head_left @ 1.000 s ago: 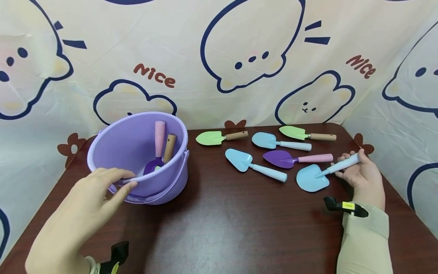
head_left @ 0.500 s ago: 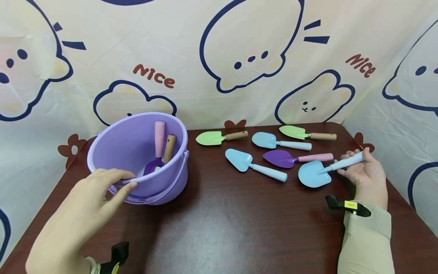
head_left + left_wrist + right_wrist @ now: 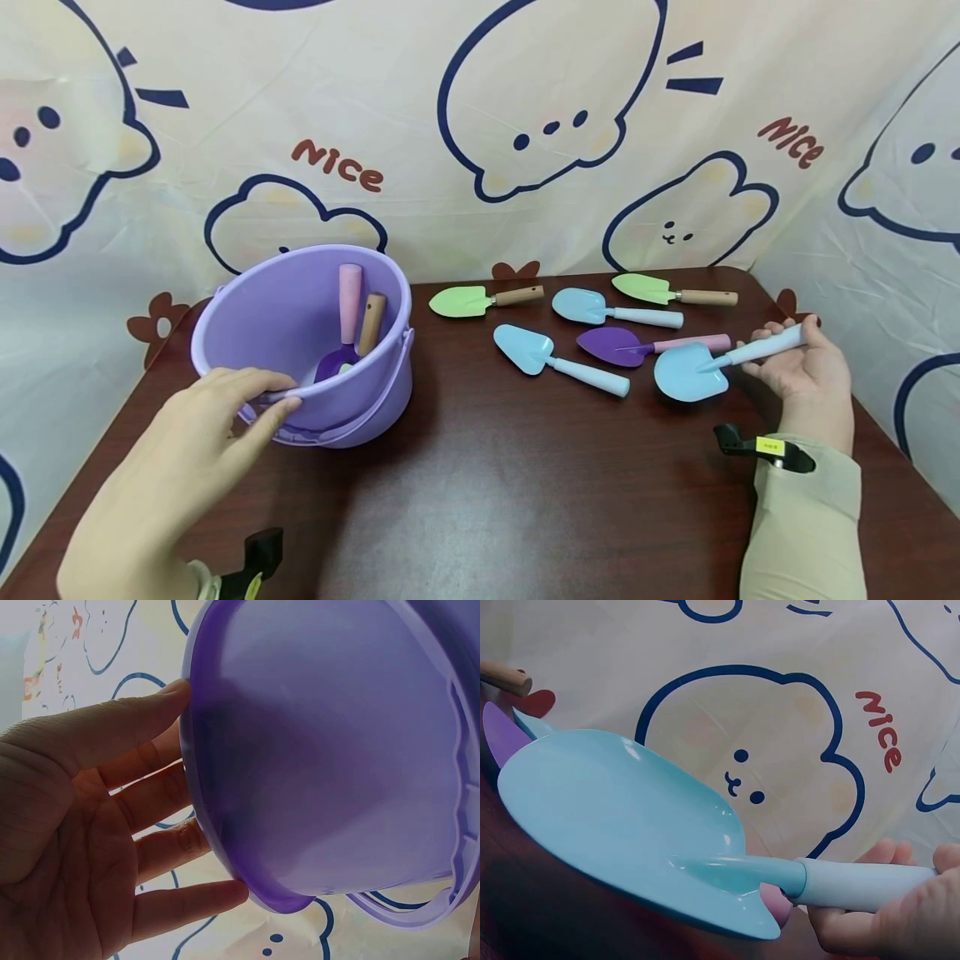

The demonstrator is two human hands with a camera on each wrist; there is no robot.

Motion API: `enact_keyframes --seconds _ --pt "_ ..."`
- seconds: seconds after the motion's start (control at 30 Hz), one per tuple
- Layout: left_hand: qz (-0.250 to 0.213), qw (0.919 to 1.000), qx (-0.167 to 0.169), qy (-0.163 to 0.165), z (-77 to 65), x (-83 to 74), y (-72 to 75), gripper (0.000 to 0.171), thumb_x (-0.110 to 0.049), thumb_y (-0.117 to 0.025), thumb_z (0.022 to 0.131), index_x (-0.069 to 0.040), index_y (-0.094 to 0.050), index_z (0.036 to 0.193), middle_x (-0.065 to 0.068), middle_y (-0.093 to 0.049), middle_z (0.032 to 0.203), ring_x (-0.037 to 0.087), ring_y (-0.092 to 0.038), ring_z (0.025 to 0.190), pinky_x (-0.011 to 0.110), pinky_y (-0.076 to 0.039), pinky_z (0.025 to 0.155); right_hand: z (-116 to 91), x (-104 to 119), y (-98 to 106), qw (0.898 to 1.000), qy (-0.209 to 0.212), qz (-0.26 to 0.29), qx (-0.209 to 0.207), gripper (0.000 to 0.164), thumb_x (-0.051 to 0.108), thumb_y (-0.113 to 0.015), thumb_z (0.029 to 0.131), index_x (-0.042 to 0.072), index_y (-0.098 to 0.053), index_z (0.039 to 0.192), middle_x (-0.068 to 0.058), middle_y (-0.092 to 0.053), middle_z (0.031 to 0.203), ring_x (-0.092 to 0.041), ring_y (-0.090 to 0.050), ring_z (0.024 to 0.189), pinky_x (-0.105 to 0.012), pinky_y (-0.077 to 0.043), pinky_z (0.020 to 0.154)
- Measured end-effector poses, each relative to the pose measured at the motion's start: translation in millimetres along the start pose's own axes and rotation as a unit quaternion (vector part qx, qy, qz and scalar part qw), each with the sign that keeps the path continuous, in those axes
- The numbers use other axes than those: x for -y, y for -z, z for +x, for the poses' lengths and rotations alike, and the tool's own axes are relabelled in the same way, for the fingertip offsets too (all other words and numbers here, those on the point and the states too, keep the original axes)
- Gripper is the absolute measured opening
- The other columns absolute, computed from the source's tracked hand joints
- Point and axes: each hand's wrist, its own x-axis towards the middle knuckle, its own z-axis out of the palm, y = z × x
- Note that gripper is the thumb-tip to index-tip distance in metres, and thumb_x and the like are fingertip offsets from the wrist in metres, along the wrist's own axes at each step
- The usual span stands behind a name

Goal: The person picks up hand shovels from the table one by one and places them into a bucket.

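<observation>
My left hand (image 3: 176,446) pinches the near rim of a light purple bucket (image 3: 300,271) between thumb and fingers; the left wrist view shows this grip against the bucket wall (image 3: 322,765). Inside the bucket stand a purple trowel with a pink handle (image 3: 350,304) and one with a wooden handle (image 3: 372,325). At the right, my right hand (image 3: 813,379) holds a light blue trowel (image 3: 690,372) by its pale handle (image 3: 870,885), palm up. Its blade points left, close to a purple trowel (image 3: 611,346) with a pink handle and overlapping it in the right wrist view.
Behind lie a green trowel (image 3: 459,302), a blue trowel (image 3: 579,306) and another green trowel (image 3: 641,287) by the back edge. One more blue trowel (image 3: 525,350) lies nearer the middle of the brown table (image 3: 480,500). A patterned cloth (image 3: 420,108) hangs around the table.
My right hand has moved a little away from me and to the right, carrying the blue trowel. My left hand and the bucket have stayed in place.
</observation>
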Motion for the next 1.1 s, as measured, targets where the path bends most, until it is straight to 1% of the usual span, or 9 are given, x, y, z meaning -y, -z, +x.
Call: enact_keyframes --seconds 0.07,0.2,0.33,0.47,0.53,0.63,0.77,0.93,1.1 --pt "0.003 1.0000 -0.005 -0.003 -0.2 -0.1 -0.4 0.019 -0.014 -0.079 0.084 -0.008 -0.074 0.102 0.011 -0.071 0.096 0.023 -0.063 0.082 0.034 -0.050 0.065 0.1 -0.4 -1.1 1.000 0.001 0.007 -0.002 0.014 0.033 -0.057 0.099 0.020 -0.051 0.101 -0.006 -0.048 0.089 -0.021 -0.042 0.089 -0.043 -0.018 0.099" --pt "0.003 0.9999 -0.009 -0.006 -0.1 -0.2 -0.5 0.019 -0.015 -0.078 0.084 -0.008 -0.074 0.102 0.011 -0.072 0.095 0.024 -0.063 0.082 0.034 -0.050 0.065 0.0 -1.7 -3.5 1.000 0.005 0.006 -0.012 0.015 0.033 -0.059 0.098 0.020 -0.052 0.102 -0.005 -0.049 0.091 -0.019 -0.043 0.092 -0.040 -0.016 0.102" --pt "0.004 0.9999 -0.013 -0.008 0.4 0.6 -0.8 0.019 -0.015 -0.078 0.085 -0.008 -0.074 0.101 0.010 -0.072 0.095 0.024 -0.063 0.082 0.034 -0.050 0.065 -0.6 -3.0 -6.3 1.000 0.007 0.007 -0.012 0.014 0.032 -0.059 0.097 0.020 -0.052 0.101 -0.005 -0.050 0.091 -0.019 -0.043 0.091 -0.039 -0.015 0.103" --pt "0.001 1.0000 -0.005 -0.006 0.9 2.2 -0.3 0.019 -0.017 -0.077 0.086 -0.009 -0.073 0.103 0.010 -0.072 0.096 0.023 -0.062 0.082 0.033 -0.050 0.064 -1.7 -5.2 -9.6 1.000 0.011 0.002 -0.012 0.016 0.032 -0.060 0.097 0.021 -0.051 0.104 -0.004 -0.049 0.091 -0.019 -0.043 0.092 -0.039 -0.016 0.101" --pt "0.001 1.0000 -0.001 -0.004 1.2 2.9 0.4 0.018 -0.018 -0.076 0.088 -0.010 -0.073 0.104 0.010 -0.072 0.098 0.023 -0.061 0.082 0.031 -0.049 0.063 -2.2 -6.3 -11.7 1.000 0.011 -0.001 -0.012 0.017 0.033 -0.060 0.098 0.021 -0.050 0.106 -0.004 -0.048 0.091 -0.019 -0.043 0.092 -0.040 -0.018 0.103" --pt "0.003 1.0000 0.003 -0.003 1.5 3.2 1.5 0.017 -0.019 -0.074 0.089 -0.011 -0.073 0.105 0.008 -0.072 0.099 0.021 -0.060 0.081 0.030 -0.049 0.063 -2.2 -8.9 -14.9 1.000 0.015 -0.005 -0.012 0.018 0.032 -0.060 0.097 0.021 -0.050 0.107 -0.004 -0.047 0.092 -0.018 -0.042 0.094 -0.041 -0.018 0.103" --pt "0.000 1.0000 0.006 -0.002 1.7 3.3 1.2 0.018 -0.019 -0.075 0.089 -0.010 -0.073 0.105 0.009 -0.072 0.098 0.023 -0.061 0.082 0.033 -0.050 0.064 -1.3 -14.0 -19.1 0.999 0.022 -0.021 -0.017 0.018 0.031 -0.061 0.097 0.019 -0.052 0.108 -0.004 -0.048 0.094 -0.017 -0.043 0.097 -0.041 -0.017 0.102" --pt "-0.003 1.0000 0.004 -0.001 1.2 1.5 0.1 0.020 -0.016 -0.077 0.086 -0.008 -0.073 0.103 0.012 -0.071 0.096 0.025 -0.063 0.083 0.035 -0.051 0.066 1.0 -20.7 -22.6 0.999 0.017 -0.033 -0.023 0.018 0.033 -0.059 0.098 0.019 -0.052 0.106 -0.004 -0.048 0.093 -0.019 -0.044 0.093 -0.038 -0.020 0.102" --pt "-0.002 1.0000 0.004 0.001 0.4 -0.3 0.7 0.019 -0.015 -0.077 0.086 -0.008 -0.073 0.103 0.012 -0.071 0.096 0.025 -0.063 0.083 0.034 -0.051 0.065 2.2 -26.2 -26.4 0.999 0.001 -0.030 -0.012 0.017 0.033 -0.057 0.099 0.017 -0.052 0.104 -0.005 -0.047 0.092 -0.021 -0.043 0.092 -0.038 -0.017 0.103"
